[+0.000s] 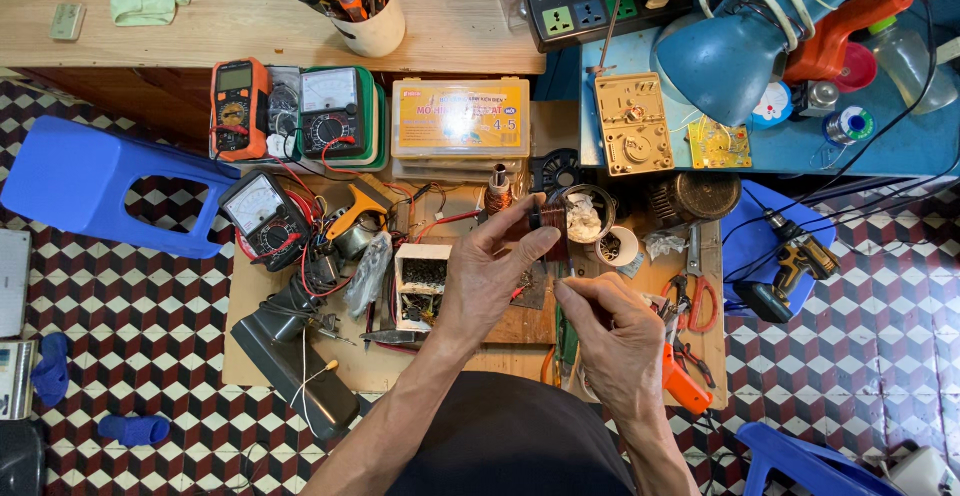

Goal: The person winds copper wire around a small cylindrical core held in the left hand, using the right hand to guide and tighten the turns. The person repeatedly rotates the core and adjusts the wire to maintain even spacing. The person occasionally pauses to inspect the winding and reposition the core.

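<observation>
Above the cluttered surface (300,356), left hand (490,271) grips a coil (548,221); right hand (615,331) pinches closed, contents unclear; steady tension advisable.

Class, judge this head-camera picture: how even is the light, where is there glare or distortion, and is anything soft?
Head view: even, soft light with faint shadows; mild sheen on the blue lamp shade; wide-lens bending at the floor edges; left hand and right hand sharp, the small coil slightly soft.

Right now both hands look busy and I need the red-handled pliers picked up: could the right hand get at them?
Probably yes. The pliers lie uncovered just right of the right hand, but its fingers seem pinched on something small, so it must let go first.
</observation>
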{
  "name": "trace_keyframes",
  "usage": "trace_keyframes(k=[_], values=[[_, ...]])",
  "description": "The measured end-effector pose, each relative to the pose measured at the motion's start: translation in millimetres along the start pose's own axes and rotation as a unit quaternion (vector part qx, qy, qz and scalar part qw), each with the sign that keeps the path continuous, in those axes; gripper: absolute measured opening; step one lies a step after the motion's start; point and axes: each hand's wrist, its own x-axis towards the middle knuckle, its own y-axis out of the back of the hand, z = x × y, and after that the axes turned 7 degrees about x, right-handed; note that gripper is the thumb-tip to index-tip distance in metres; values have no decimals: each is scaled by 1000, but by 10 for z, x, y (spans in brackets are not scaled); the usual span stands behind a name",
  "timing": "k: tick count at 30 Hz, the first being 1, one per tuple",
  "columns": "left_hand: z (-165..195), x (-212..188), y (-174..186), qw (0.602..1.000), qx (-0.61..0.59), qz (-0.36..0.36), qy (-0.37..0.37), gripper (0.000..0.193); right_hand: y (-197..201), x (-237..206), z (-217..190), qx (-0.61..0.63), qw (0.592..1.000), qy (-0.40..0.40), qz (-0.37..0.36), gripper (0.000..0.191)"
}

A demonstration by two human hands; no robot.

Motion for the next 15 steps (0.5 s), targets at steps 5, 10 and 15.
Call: trace_keyframes(k=[5,10,15], values=[[-186,133,140,986,149,51,-56,64,238,-64,-228,89,992,-81,-45,12],[-361,11,282,986,165,-5,31,65,410,181,-508,9,999,26,-27,11],[-397,-323,199,996,35,-83,-8,64,175,741,-624,-62,975,212,-10,7]])
